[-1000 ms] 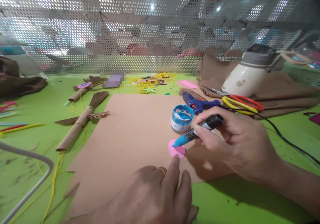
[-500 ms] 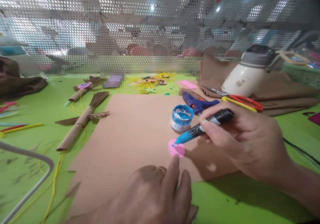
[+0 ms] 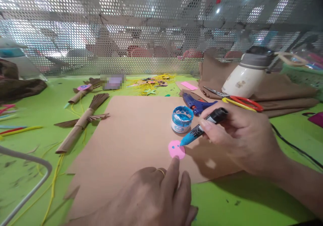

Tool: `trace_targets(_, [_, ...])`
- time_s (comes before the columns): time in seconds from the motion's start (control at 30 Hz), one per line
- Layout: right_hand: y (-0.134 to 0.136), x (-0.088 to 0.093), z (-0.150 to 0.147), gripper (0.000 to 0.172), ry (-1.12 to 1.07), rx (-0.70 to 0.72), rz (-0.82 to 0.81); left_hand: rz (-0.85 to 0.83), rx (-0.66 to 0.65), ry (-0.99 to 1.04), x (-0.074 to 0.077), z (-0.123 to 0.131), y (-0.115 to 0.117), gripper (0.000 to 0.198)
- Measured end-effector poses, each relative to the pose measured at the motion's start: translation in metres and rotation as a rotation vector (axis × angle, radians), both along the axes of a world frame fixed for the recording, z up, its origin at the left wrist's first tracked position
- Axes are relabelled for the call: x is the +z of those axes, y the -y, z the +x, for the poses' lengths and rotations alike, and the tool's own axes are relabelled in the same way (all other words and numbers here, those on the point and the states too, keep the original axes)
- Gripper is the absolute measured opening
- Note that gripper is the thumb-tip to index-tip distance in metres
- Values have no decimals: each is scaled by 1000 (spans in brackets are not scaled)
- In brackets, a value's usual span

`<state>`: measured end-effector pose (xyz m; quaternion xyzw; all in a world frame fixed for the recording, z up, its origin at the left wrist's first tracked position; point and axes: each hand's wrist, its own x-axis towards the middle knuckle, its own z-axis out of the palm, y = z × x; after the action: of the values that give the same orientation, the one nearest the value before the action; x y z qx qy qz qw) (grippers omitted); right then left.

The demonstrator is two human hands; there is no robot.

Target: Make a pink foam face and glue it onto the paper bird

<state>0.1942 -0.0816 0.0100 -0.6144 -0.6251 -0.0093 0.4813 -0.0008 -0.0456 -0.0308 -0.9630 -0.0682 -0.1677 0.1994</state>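
Nearest us, our left hand (image 3: 151,199) lies flat on the brown paper sheet (image 3: 131,135). Its fingers are stretched out and grip nothing, and one fingertip (image 3: 176,161) presses the near edge of the pink disc (image 3: 176,149). Just beyond that fingertip, our right hand (image 3: 239,135) has thumb and fingers closed around the black marker (image 3: 209,122), whose blue-coated tip touches the disc's right rim. Past the tip stands the open pot of blue paint (image 3: 182,119), with the blue glue gun (image 3: 195,104) behind it.
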Motion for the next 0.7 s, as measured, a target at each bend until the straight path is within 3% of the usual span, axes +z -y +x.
trace_targets(0.3, [1, -1, -1, 4, 52, -7, 0, -8, -46, 32, -2, -2, 0, 29])
trace_targets(0.7, [2, 0, -1, 7, 58, 5, -45, 25, -7, 69, -4, 2, -2, 30])
